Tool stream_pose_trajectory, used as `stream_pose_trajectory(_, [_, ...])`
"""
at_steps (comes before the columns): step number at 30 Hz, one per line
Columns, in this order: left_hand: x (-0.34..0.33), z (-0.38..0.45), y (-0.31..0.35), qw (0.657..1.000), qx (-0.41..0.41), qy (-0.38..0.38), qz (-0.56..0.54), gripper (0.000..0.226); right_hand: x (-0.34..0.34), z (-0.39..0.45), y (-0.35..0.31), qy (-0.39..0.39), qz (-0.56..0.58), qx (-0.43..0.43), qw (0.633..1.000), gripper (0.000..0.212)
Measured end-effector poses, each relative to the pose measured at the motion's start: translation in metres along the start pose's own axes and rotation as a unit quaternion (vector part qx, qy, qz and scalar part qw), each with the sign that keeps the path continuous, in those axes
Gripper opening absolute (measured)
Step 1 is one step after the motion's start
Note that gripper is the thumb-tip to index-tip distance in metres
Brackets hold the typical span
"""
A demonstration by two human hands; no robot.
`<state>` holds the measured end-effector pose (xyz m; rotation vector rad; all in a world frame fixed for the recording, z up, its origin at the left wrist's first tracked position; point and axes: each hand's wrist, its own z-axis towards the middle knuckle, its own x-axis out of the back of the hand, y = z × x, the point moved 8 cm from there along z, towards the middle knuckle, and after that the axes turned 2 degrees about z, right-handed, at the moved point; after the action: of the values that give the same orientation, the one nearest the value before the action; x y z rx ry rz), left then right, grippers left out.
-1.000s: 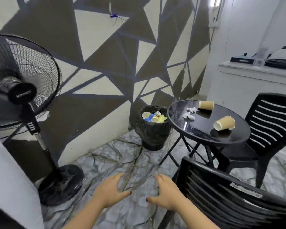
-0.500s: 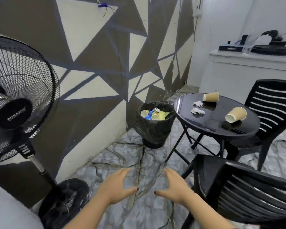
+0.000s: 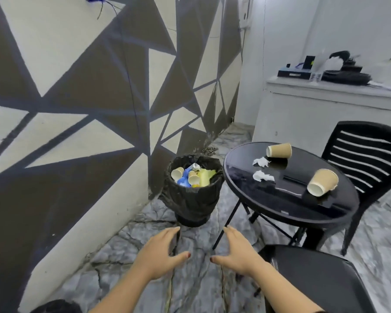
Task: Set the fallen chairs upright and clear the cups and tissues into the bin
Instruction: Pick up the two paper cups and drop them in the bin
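Note:
A round black table (image 3: 257,190) carries two tan paper cups lying on their sides, one at the far edge (image 3: 279,150) and one at the right (image 3: 322,182). Two crumpled white tissues, one farther (image 3: 261,161) and one nearer (image 3: 262,176), lie between them. A black bin (image 3: 191,199) lined with a bag stands left of the table, holding cups and coloured rubbish. One black chair (image 3: 368,159) stands upright behind the table; another black chair (image 3: 314,276) is at my lower right. My left hand (image 3: 160,251) and right hand (image 3: 236,250) hover over the floor, fingers spread, both holding nothing.
A wall painted with brown and cream triangles runs along the left. A white counter (image 3: 325,102) with black devices and papers stands at the back right. The floor is grey marble. A dark fan base (image 3: 57,308) shows at the bottom left edge.
The view has moved forward and swung right: the fan has slipped out of the left side, and the bin and table are nearer. Both hands stay spread and empty.

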<state>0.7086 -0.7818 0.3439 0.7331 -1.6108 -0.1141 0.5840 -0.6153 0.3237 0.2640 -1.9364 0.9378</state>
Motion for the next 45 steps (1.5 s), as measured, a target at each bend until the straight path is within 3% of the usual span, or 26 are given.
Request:
stream_pose_trajectory(7, [0.025, 0.105, 0.018, 0.999, -0.046, 0.002, -0.021, 0.083, 0.059, 0.08, 0.025, 0.05, 0.019, -0.034, 0.998, 0.101])
stream_pose_trajectory(15, [0.056, 0.264, 0.065, 0.987, -0.16, -0.022, -0.008, 0.082, 0.133, 0.154, 0.077, 0.133, 0.052, -0.127, 0.982, 0.098])
stream_pose_trajectory(20, [0.063, 0.34, 0.118, 0.969, -0.235, -0.067, -0.031, 0.079, 0.187, 0.165, 0.116, 0.22, 0.094, -0.184, 0.953, 0.096])
stream_pose_trajectory(27, [0.034, 0.41, 0.2, 0.943, -0.309, -0.12, -0.033, 0.08, 0.227, 0.139, 0.192, 0.283, 0.132, -0.283, 0.907, 0.095])
stream_pose_trajectory(37, [-0.013, 0.511, 0.306, 0.939, -0.324, -0.116, -0.013, 0.077, 0.285, 0.135, 0.321, 0.337, 0.107, -0.36, 0.863, 0.094])
stream_pose_trajectory(45, [-0.038, 0.585, 0.36, 0.937, -0.336, -0.097, 0.022, 0.078, 0.311, 0.149, 0.384, 0.379, 0.111, -0.4, 0.827, 0.096])
